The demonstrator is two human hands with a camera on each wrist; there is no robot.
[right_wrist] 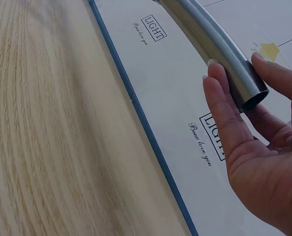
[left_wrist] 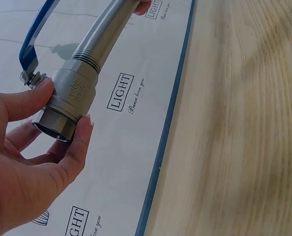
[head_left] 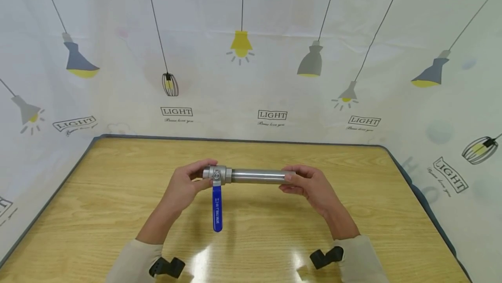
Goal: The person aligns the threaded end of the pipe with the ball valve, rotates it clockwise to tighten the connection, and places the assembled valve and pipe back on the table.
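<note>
Above the table, a steel ball valve [head_left: 222, 174] and a metal pipe [head_left: 256, 176] are joined end to end and lie level from left to right. My left hand [head_left: 184, 185] grips the valve body at its open end, thumb on the near side. The valve's blue lever handle [head_left: 217, 209] points toward me. In the left wrist view, threads show where the pipe [left_wrist: 104, 34] enters the valve [left_wrist: 72, 93]. My right hand [head_left: 313, 186] holds the pipe's far right end between thumb and fingers; the hollow pipe end [right_wrist: 251, 98] shows in the right wrist view.
The wooden table [head_left: 137, 165] spreads beneath both hands, with a dark edge along its back and sides. A white cloth [head_left: 219, 91] printed with lamps hangs behind and beside it. Black wrist straps [head_left: 167, 267] sit on the sleeves.
</note>
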